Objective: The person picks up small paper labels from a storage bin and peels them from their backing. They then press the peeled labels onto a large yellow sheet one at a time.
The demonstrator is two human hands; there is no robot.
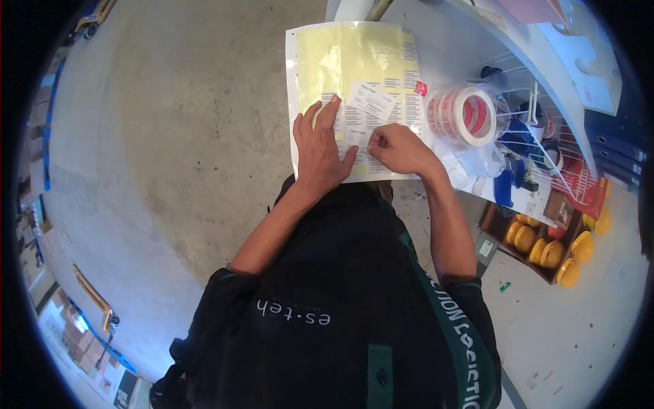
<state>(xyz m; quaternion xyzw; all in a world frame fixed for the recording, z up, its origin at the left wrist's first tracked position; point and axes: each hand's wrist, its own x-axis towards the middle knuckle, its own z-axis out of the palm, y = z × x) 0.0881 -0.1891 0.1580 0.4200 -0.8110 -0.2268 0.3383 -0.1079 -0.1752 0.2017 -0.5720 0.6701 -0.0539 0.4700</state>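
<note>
A label sheet (pixel 351 58) with yellow backing and rows of small printed labels lies in front of me, at the edge of a white table. My left hand (pixel 320 146) rests flat on its left part, fingers stretched and thumb out to the side. On the sheet's lower middle is a white printed label (pixel 356 138), between my two hands. The fingers of my right hand (pixel 400 148) are curled and pinched together at that label's right edge. A second white label (pixel 371 100) lies tilted just above it.
Right of the sheet stand rolls of red-and-white tape (pixel 462 116) in clear plastic. A white wire rack (pixel 538 133) holds blue items beyond them. Below, a brown box (pixel 501 228) contains yellow rounded objects (pixel 550 252). Concrete floor (pixel 197 136) extends to the left.
</note>
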